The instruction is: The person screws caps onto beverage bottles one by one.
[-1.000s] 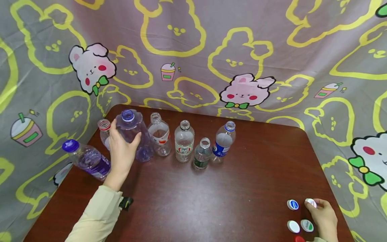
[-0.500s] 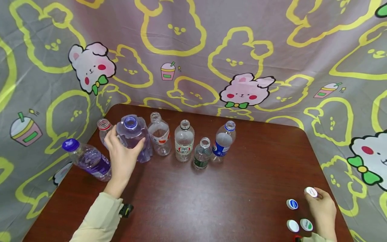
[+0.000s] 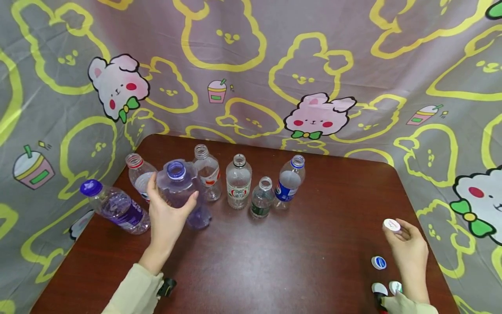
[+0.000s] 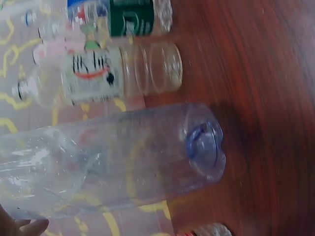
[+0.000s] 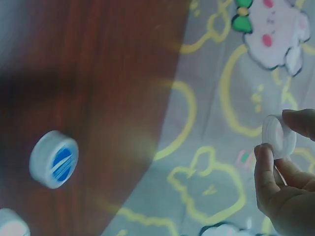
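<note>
My left hand [image 3: 166, 222] grips a large purple-tinted plastic bottle [image 3: 178, 188], thumb on one side and fingers on the other. Its uncapped blue neck tips toward me. In the left wrist view this bottle [image 4: 142, 157] spans the frame, its base close to the tabletop. Over the table's right side, my right hand [image 3: 409, 250] pinches a white bottle cap [image 3: 391, 225] with faint print on top. The right wrist view shows the cap [image 5: 279, 137] held between thumb and fingertips. Below it on the table lies a white cap with a blue top [image 3: 378, 262].
A purple-capped bottle [image 3: 117, 209] and a red-ringed bottle [image 3: 142, 178] stand left of the held one. To its right are several uncapped bottles, among them a small green-labelled one [image 3: 262, 201] and a blue-labelled one [image 3: 289, 187]. Two more caps lie near my right wrist.
My left hand has brought the purple-tinted bottle toward me and to the right, away from the row. My right hand has lifted the white cap off the table and moved it forward and left.
</note>
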Motion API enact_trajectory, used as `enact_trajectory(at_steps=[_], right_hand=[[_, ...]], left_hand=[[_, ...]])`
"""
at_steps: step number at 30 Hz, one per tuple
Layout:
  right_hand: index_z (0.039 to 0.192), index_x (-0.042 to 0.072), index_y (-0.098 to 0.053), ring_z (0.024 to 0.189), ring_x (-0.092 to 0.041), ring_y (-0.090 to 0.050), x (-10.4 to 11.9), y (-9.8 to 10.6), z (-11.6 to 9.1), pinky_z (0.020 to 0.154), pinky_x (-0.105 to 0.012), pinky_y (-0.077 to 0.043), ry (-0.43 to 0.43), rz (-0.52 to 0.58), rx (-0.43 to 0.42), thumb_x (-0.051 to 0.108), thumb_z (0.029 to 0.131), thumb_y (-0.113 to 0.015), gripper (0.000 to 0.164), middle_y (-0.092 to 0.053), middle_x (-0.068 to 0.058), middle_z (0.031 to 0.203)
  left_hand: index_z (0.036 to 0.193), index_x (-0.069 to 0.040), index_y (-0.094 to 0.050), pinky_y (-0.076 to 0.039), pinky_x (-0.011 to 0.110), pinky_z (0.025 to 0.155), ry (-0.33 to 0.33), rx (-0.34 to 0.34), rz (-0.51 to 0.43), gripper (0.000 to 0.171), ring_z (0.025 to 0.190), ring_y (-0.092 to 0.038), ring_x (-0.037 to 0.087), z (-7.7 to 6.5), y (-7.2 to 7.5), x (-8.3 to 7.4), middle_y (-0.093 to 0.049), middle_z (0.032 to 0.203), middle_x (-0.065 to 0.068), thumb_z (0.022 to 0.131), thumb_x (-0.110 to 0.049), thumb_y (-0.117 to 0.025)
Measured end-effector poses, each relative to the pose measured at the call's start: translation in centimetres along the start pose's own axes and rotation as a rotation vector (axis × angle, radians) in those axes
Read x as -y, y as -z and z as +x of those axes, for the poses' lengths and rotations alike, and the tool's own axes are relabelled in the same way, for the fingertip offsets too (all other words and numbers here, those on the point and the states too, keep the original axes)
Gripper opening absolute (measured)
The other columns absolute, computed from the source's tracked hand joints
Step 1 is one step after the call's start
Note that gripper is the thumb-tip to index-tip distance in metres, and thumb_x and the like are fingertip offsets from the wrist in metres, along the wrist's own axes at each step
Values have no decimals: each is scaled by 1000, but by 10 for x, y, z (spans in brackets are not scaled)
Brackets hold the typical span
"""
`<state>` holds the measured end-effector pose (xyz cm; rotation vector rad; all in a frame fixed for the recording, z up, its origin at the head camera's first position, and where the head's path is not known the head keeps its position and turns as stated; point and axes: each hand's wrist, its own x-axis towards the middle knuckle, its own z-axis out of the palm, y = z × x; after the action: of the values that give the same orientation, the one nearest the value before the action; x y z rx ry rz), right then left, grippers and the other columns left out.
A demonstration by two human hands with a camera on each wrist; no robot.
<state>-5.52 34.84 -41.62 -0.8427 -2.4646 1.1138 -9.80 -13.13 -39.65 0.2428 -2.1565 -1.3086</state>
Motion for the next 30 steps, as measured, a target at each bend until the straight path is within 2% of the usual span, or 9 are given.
enact_trajectory(at_steps=[1, 3, 10, 14, 21, 24, 28, 30], right_hand=[[126, -5, -55, 57, 27, -41, 5, -1, -2, 52, -2, -37, 15, 19, -2, 15, 84, -68, 48, -43, 35, 66], [125, -3, -57, 58, 27, -43, 17, -5, -6, 54, -1, -37, 55, 54, -3, 15, 84, -68, 46, -40, 40, 65], [126, 0, -60, 70, 26, -49, 59, -18, -23, 63, 2, -42, 170, 178, 23, 12, 86, -66, 41, -46, 34, 90], [126, 2, -61, 74, 24, -53, 83, -22, -35, 66, 1, -44, 211, 213, 82, 9, 87, -66, 40, -50, 34, 91], [123, 4, -63, 80, 17, -56, 121, -33, -54, 70, -2, -45, 310, 244, 185, 7, 85, -69, 39, -54, 31, 93], [122, 5, -65, 86, 15, -55, 135, -38, -63, 74, -2, -44, 382, 257, 215, 7, 84, -70, 38, -60, 23, 100], [120, 6, -66, 92, 13, -53, 153, -45, -75, 80, -3, -40, 483, 262, 244, 7, 83, -72, 38, -67, -1, 109], [119, 5, -66, 94, 12, -53, 160, -49, -81, 83, -4, -38, 522, 266, 259, 7, 82, -73, 38, -68, -9, 110]], left_hand=[[142, 1, -26, -34, 55, 107, -7, 12, 7, 95, 129, -46, 42, -4, -2, -2, -46, 139, 28, 68, -13, -83], [142, 0, -28, -35, 54, 106, -20, 45, -1, 94, 127, -47, 42, -12, -5, -8, -47, 137, 27, 66, -13, -84], [138, -4, -32, -45, 53, 97, -86, 201, 25, 94, 116, -57, 40, -40, -23, -25, -55, 128, 24, 64, -21, -87], [139, -6, -30, -49, 53, 92, -103, 289, 37, 96, 112, -62, 38, -51, -34, -34, -58, 127, 23, 64, -26, -88], [139, -6, -29, -53, 50, 84, -119, 354, 32, 98, 103, -66, 36, -64, -52, -44, -62, 122, 23, 64, -32, -87], [140, -7, -29, -53, 49, 84, -136, 373, 33, 99, 103, -66, 35, -68, -60, -47, -61, 124, 21, 64, -35, -86], [142, -7, -30, -53, 48, 86, -150, 400, 38, 99, 105, -65, 34, -72, -67, -51, -59, 127, 20, 65, -35, -86], [141, -8, -30, -53, 48, 86, -158, 404, 32, 98, 105, -65, 34, -73, -70, -52, -59, 126, 19, 65, -34, -86]])
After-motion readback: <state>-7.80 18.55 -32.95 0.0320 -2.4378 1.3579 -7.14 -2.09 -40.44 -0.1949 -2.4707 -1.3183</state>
